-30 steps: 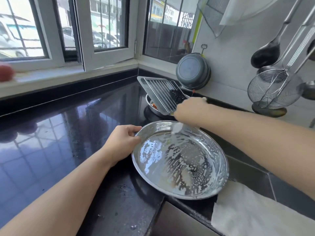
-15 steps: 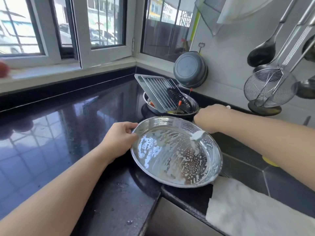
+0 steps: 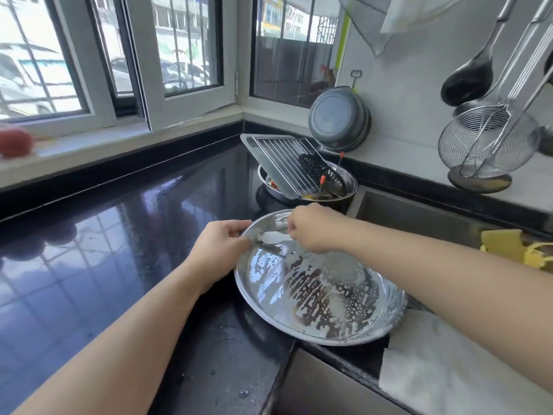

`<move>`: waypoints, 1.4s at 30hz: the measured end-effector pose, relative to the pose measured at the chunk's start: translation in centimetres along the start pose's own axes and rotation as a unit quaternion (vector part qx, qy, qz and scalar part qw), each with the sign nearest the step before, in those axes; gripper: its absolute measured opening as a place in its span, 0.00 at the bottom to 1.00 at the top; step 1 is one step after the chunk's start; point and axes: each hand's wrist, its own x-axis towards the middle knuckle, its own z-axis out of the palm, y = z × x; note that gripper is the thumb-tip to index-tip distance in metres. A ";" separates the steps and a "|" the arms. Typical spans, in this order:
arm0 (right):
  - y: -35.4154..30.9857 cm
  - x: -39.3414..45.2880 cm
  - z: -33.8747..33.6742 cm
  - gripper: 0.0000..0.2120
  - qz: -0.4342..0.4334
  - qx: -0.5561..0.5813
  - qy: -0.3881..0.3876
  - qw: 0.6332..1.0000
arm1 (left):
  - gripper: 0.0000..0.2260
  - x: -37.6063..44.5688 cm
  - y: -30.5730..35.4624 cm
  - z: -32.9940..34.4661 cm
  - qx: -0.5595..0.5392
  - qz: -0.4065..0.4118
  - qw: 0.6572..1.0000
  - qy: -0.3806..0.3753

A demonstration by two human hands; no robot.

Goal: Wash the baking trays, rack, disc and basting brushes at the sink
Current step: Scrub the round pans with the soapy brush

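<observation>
Left hand (image 3: 220, 247) grips the soapy round tray's (image 3: 374, 324) rim; right hand (image 3: 314, 227) apparently pinches a white scrubber (image 3: 273, 237); overhanging the sink (image 3: 419, 214), the slick tray could slip.

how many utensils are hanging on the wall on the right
3 plainly: a dark ladle, a wire skimmer below it, and a second skimmer's basket behind. Parts of others show at the frame's right edge, so more may be cut off.

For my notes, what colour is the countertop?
Glossy black stone countertop, seen in the head view.
</observation>
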 end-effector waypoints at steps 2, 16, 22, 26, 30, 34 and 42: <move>0.7 -0.8 0.0 0.18 0.023 0.078 -0.059 0.995 | 0.16 0.1 -0.1 0.0 -0.012 -0.012 1.000 0.018; 1.7 -1.6 -1.6 0.17 0.154 0.062 -0.147 0.975 | 0.16 0.6 -0.7 -0.1 -0.024 -0.050 0.998 0.043; 0.1 0.5 -3.2 0.12 0.178 0.213 -0.198 0.940 | 0.15 0.5 -0.8 0.0 -0.003 -0.026 0.999 0.022; -3.9 1.0 -3.6 0.10 0.120 0.317 -0.170 0.926 | 0.14 0.5 -1.0 -0.2 -0.012 -0.020 1.000 0.012; -5.8 -3.0 -2.7 0.12 -0.028 0.193 -0.251 0.948 | 0.16 0.6 -1.2 -0.3 -0.041 -0.025 0.999 0.021; -2.9 -3.6 -2.6 0.12 -0.026 0.293 -0.207 0.933 | 0.14 0.8 -0.9 -0.2 -0.059 -0.035 0.998 0.009; -1.2 -1.2 -0.7 0.12 0.038 0.183 0.023 0.982 | 0.16 1.0 -1.1 -0.1 -0.082 -0.064 0.994 0.034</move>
